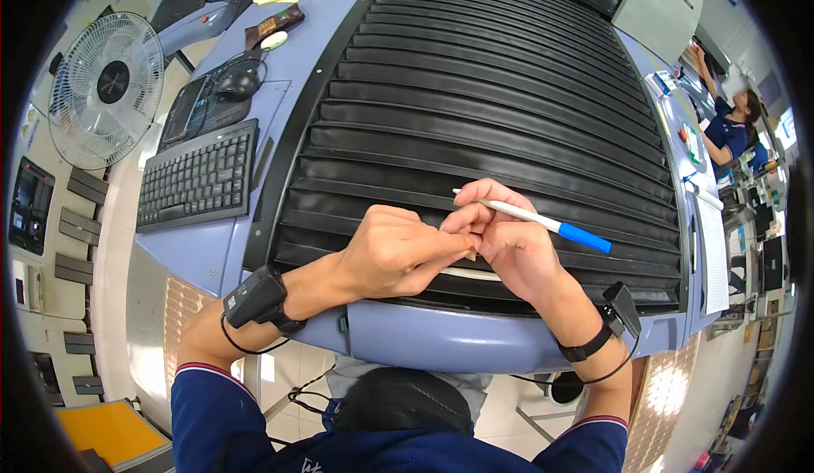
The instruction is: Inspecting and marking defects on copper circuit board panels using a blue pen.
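Both of my hands meet over the near end of a black ribbed bellows cover [492,108]. My left hand [394,251] is closed, its fingertips pressed against those of the right; whatever they pinch, if anything, is hidden. In my right hand [521,248], palm turned up and fingers curled, a white pen [521,212] with a blue cap rests across the fingers. Its bare tip points left and the capped end sticks out to the right. Just below the fingers, a pale narrow strip [465,274] shows on the cover.
Left of the cover are a black keyboard [199,176], a mouse [238,83] and a dark wrapper [275,25]. Beyond stands a fan [112,83]. Papers [710,252] lie on the right ledge, with another person [736,125] farther off. A blue-grey edge [441,333] runs in front.
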The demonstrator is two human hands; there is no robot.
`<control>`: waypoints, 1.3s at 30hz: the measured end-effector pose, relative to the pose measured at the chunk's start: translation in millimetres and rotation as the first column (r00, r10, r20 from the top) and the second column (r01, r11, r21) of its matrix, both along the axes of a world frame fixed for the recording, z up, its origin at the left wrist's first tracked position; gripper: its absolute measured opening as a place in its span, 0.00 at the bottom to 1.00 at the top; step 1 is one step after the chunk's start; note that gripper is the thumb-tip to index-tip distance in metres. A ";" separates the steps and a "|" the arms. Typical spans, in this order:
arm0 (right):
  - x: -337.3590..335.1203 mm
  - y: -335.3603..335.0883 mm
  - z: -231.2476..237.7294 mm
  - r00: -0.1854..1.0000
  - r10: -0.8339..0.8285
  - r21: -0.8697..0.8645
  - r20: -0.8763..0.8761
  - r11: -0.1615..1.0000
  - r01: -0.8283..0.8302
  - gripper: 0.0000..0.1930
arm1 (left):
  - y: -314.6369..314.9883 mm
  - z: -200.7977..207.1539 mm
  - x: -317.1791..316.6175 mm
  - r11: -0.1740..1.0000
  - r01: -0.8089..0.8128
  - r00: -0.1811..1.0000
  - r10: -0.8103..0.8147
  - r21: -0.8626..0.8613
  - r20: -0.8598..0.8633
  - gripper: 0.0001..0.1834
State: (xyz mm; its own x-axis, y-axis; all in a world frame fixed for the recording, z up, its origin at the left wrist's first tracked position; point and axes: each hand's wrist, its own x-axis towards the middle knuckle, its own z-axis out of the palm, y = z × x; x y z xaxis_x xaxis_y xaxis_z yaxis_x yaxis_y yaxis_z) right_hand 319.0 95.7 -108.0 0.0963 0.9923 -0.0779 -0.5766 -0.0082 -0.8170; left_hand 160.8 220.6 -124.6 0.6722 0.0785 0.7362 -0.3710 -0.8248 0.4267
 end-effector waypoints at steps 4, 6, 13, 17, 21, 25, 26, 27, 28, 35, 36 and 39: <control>0.0 -2.0 1.8 1.000 0.011 0.001 0.009 1.000 -0.011 0.26 | -0.4 -4.1 1.4 1.000 0.025 0.998 -0.025 0.004 0.049 0.08; 1.0 -1.0 1.6 1.000 0.012 0.003 0.021 1.000 -0.012 0.26 | 0.3 -3.8 2.2 1.000 0.014 0.998 -0.014 0.011 0.063 0.07; 0.0 -2.5 2.8 0.999 0.039 0.048 -0.022 0.998 -0.038 0.26 | -3.6 -1.7 -0.6 0.999 -0.018 1.000 0.018 -0.027 0.012 0.07; 0.4 -1.3 0.1 1.000 0.027 0.018 0.002 0.999 -0.027 0.26 | -2.1 -5.3 0.4 1.000 0.010 1.000 -0.009 -0.020 0.023 0.08; 0.2 -0.9 1.1 1.000 0.018 0.032 0.010 0.999 -0.018 0.26 | -0.1 -2.4 0.2 0.999 0.013 0.999 -0.014 0.037 0.031 0.09; 0.2 -1.1 0.7 1.000 0.021 0.018 0.004 1.000 -0.021 0.26 | -0.5 -0.5 -0.5 0.998 0.006 0.999 -0.008 0.066 0.036 0.09; -1.0 0.0 0.4 1.000 0.016 0.016 0.001 1.000 -0.016 0.26 | 0.7 0.1 -1.6 0.996 0.006 0.999 -0.010 0.087 0.042 0.09; -1.9 -0.1 -0.1 1.000 0.012 0.006 0.003 1.000 -0.012 0.26 | 0.7 -1.2 -3.1 0.995 -0.001 0.999 -0.003 0.104 0.041 0.09; -3.1 0.3 0.1 0.999 -0.029 -0.027 -0.016 0.999 0.029 0.27 | -0.6 -1.8 -0.8 0.997 0.017 0.998 -0.022 0.069 0.065 0.08; 1.6 -2.3 -5.0 0.997 0.031 0.043 -0.067 0.999 -0.028 0.26 | -2.0 -0.9 -0.5 0.995 0.015 0.997 -0.022 0.098 0.068 0.10; 2.2 -1.0 -5.0 0.994 0.045 0.056 -0.095 0.998 -0.040 0.25 | -1.7 -0.7 -1.2 0.993 0.001 0.998 -0.008 0.119 0.062 0.10; 2.0 -0.3 -5.5 0.990 0.067 0.080 -0.122 0.995 -0.057 0.25 | -0.5 0.6 -3.3 0.987 -0.002 0.998 -0.008 0.159 0.068 0.11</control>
